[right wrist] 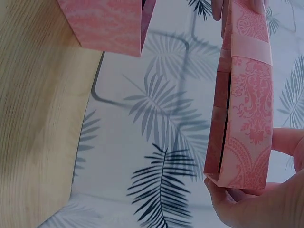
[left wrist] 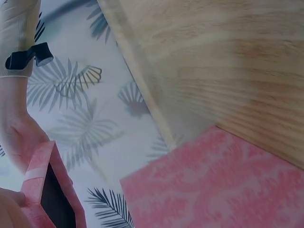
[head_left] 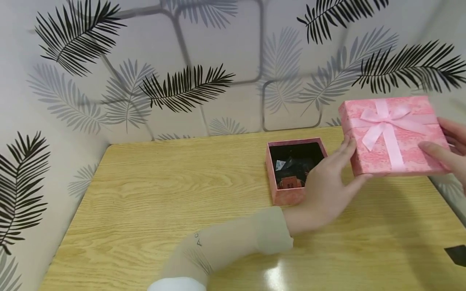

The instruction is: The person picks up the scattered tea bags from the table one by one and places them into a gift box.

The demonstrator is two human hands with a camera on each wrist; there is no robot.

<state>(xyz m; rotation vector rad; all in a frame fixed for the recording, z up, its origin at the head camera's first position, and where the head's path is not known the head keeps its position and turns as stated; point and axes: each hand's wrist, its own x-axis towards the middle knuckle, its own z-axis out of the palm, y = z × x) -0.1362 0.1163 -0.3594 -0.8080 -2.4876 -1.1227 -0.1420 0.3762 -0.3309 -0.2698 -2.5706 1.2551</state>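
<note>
Both hands hold a pink patterned box lid (head_left: 411, 149) with a pink ribbon bow, raised above the table's right side. My left hand (head_left: 324, 194) grips its left edge, fingers on the side and thumb below. At the opposite end my right hand (head_left: 453, 151) grips it with the thumb on top. The left wrist view shows the lid's dark inside (left wrist: 57, 202). Just left of the lid stands the open pink box base (head_left: 287, 197), lined in black. Inside lie dark packets and a red label (head_left: 289, 182); my left hand partly hides the base.
A wooden table (head_left: 164, 202) carries the base. Behind it rises a wall covering (head_left: 225, 52) with leaf prints. A small black object (head_left: 456, 255) shows at the table's right edge. The right forearm wears a black wrist camera (left wrist: 35, 57).
</note>
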